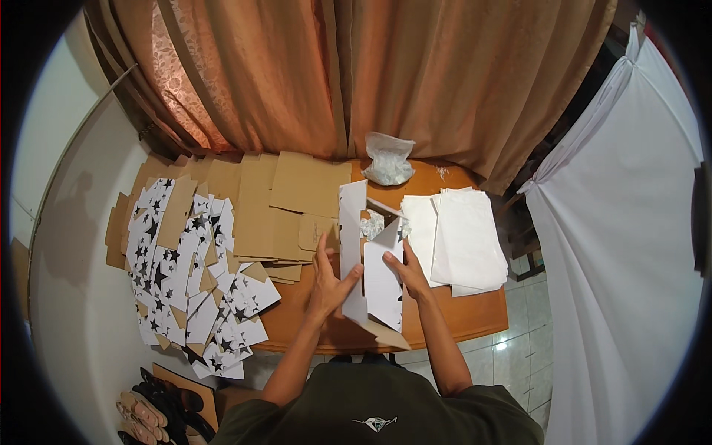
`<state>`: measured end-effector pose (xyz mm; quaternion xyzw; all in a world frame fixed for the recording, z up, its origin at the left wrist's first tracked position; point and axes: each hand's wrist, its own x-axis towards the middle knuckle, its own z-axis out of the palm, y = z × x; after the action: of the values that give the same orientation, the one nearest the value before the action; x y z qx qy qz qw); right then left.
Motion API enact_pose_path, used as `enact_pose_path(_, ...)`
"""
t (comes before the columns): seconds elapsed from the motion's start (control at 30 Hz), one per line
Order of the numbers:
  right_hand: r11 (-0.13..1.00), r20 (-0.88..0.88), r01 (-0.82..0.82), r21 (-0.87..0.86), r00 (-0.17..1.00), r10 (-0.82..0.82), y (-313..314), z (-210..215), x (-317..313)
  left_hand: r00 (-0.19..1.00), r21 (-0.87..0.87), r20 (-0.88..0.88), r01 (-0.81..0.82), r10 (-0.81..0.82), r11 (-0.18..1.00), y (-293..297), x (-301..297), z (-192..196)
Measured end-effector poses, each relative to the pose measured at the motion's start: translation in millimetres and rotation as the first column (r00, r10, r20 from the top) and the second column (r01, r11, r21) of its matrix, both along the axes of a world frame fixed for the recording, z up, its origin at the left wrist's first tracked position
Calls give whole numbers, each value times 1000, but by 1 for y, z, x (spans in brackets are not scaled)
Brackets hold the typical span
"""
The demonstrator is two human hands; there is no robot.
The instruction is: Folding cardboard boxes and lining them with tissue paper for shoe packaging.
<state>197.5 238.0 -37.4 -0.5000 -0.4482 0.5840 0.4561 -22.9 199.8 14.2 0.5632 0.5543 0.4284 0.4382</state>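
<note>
Between my two hands a partly folded cardboard box point(383, 285) stands up over the front of the table, white on the faces turned to me and brown on one lower flap. My left hand point(330, 285) presses its left panel, fingers behind and thumb in front. On the other side my right hand point(409, 273) grips the right panel, its thumb lying on the white face. The flaps at the upper end stick out loosely, and a crumpled whitish thing point(373, 225) shows through the gap there.
Flat brown cardboard pieces point(311, 182) and star-printed white ones point(159, 252) cover the left of the wooden table point(475, 315). White paper sheets point(467, 237) lie at right, with a clear plastic bag point(389, 159) behind. Curtains point(445, 74) hang at the back; shoes point(141, 415) are lower left.
</note>
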Motion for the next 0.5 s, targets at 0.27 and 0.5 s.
enact_pose_path(0.27, 959, 275, 89, 270, 947, -166, -20, 48, -8, 992, 158, 113, 33, -52, 987, -12, -1, 37)
enact_pose_path(0.5, 969, 155, 164, 182, 969, -193, -45, 80, -7, 988, 210, -146, -19, 50, 977, -33, 9, 56)
